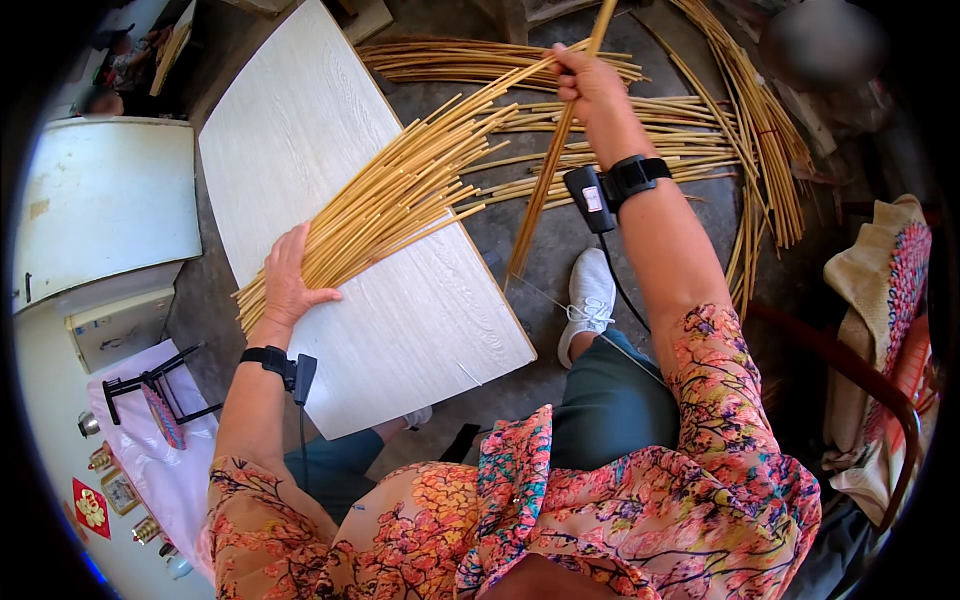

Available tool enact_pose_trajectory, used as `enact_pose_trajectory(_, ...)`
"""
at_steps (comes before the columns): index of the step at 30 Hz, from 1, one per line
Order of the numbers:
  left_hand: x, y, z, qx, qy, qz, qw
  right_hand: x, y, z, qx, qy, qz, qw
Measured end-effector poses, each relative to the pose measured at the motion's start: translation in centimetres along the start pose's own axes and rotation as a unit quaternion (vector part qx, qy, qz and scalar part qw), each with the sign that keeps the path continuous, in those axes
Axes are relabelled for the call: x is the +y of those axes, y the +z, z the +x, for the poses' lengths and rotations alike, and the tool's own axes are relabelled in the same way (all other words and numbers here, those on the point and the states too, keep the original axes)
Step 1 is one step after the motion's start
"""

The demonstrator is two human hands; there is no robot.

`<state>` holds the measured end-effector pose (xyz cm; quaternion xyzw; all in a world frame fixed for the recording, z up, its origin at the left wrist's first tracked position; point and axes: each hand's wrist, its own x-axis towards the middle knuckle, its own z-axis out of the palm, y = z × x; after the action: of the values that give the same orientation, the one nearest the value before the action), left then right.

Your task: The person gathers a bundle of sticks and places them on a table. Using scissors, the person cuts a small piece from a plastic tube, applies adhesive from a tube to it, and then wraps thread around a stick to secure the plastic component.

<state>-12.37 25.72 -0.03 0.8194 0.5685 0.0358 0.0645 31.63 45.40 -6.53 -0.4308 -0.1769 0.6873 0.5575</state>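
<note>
A thick bundle of thin yellow-brown sticks (390, 200) lies slantwise over the white tabletop (300, 110), its far ends fanning past the right edge. My left hand (288, 275) holds the bundle's near end against the table, fingers over the sticks and thumb stuck out to the right. At the far ends, my right hand (590, 85) is raised and closed on a few sticks. Long sticks (545, 190) in it run steeply from the top of the view down beside the table edge. A tip from the bundle reaches its fingers; whether it is gripped I cannot tell.
More sticks (690, 135) lie in loose piles on the floor, with a tied bunch (770, 150) farther right. A chair (890, 390) with cloths stands at the right. A white cabinet (110, 210) is at the left. My shoe (592, 290) rests by the table edge.
</note>
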Motion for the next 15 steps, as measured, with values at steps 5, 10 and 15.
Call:
enact_pose_trajectory(5, -0.3, 0.0, 0.0, 0.006, 0.011, -0.002, 1.0, -9.8, -8.2, 0.2, 0.087, -0.114, 0.0, 0.99)
enact_pose_trajectory(10, 0.0, -0.2, -0.4, -0.01, -0.017, -0.002, 1.0, -27.2, -17.8, -5.1, 0.222, -0.258, -0.079, 0.937)
enact_pose_trajectory(15, 0.2, -0.2, -0.8, -0.012, -0.026, -0.005, 1.0, -35.0, -19.4, -12.3, 0.253, -0.367, -0.175, 0.878)
